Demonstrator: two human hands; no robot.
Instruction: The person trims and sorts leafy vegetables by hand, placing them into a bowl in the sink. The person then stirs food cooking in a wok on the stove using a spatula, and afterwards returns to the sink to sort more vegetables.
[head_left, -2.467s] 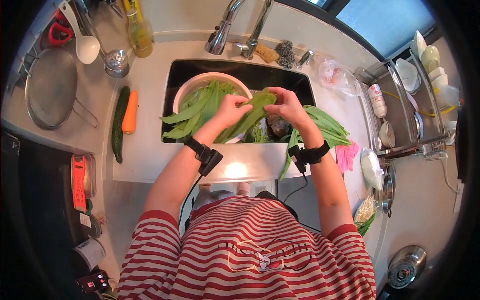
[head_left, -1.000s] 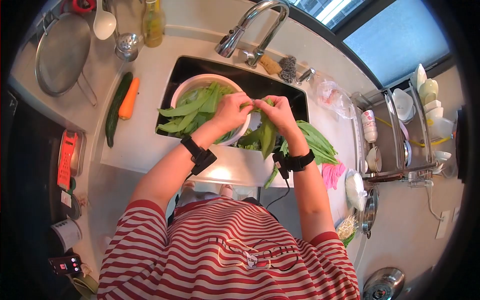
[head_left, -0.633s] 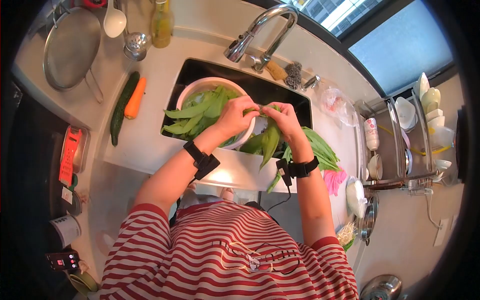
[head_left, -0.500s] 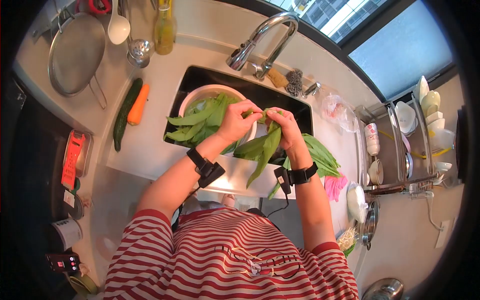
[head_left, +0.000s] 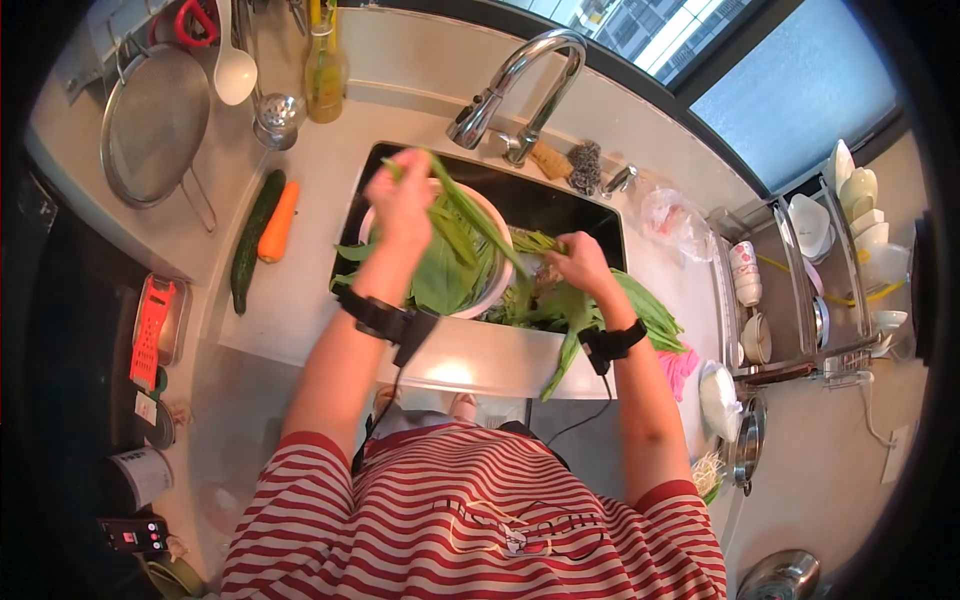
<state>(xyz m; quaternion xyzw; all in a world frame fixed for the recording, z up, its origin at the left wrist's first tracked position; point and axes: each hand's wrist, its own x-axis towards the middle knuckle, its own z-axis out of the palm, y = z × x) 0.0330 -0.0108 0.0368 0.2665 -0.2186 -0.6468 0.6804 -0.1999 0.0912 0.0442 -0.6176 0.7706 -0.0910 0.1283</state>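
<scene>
My left hand (head_left: 402, 200), slightly blurred, is raised over the far left of a pale round basin (head_left: 507, 262) in the sink. Its fingers are closed on long green leaves (head_left: 455, 205) that trail down across the basin. More broad leaves (head_left: 440, 285) fill the basin. To the right, over the sink, my right hand (head_left: 585, 262) pinches a bunch of green stems (head_left: 538, 242). Below that hand, leafy pieces lie in the dark sink (head_left: 590, 215). A pile of long leaves (head_left: 645, 312) rests on the counter beside my right wrist.
A chrome faucet (head_left: 545, 90) arches over the sink's back edge, near a sponge (head_left: 550, 160) and a steel scrubber (head_left: 585, 165). A cucumber (head_left: 255, 240) and a carrot (head_left: 278, 222) lie to the left. A dish rack (head_left: 800, 290) stands at the right.
My hands were together over the sink's middle on one bunch of leaves. Now they are apart: the left has moved left over the basin with leaves, the right slightly lower with stems.
</scene>
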